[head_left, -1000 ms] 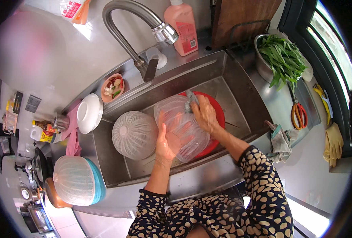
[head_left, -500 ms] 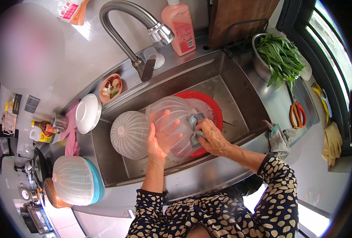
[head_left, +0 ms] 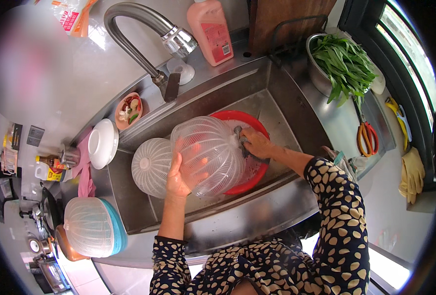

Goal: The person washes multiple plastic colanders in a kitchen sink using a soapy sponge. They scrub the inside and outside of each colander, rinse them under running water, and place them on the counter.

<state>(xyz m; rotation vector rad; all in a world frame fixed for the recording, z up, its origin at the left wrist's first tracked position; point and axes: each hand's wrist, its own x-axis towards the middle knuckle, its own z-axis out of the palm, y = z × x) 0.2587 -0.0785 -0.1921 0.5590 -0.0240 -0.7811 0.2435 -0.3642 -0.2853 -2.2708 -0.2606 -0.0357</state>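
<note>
Steel counter [head_left: 257,216]: on the near side of the fingers. Sink [head_left: 292,101]: let into it, below both sets of fingers.

Red basin [head_left: 240,117]: in the sink, under the right hand [head_left: 258,144]; sudsy water [head_left: 253,169] in it.

Clear plastic basket [head_left: 215,147]: held above the sink between the hands, overlapping the basin in my view. Left hand [head_left: 179,184]: fingers spread wide behind the ribs, visible through them, thumb at the left edge; I read it as a supporting hold. I judge the basket light, thin and springy, slippery if soapy; ribs might crack under a hard pinch. I would take it by the edge, fingers well spread.

Stack of baskets [head_left: 87,226]: on the counter, well left of the left fingers, white over blue.

Steel bowl [head_left: 318,74]: beyond and right of the right fingers, heaped with greens [head_left: 343,69].

White basket [head_left: 151,172]: in the sink, just left of the left fingers, dome up, inside hidden.

Pink dish [head_left: 124,126]: beyond the left fingers; red, white and green food bits in it.

Grey cloth [head_left: 238,132]: bunched in the curled right fingers, at the clear basket's right side. Soft, probably wet; I would grip it as a wad.
</note>
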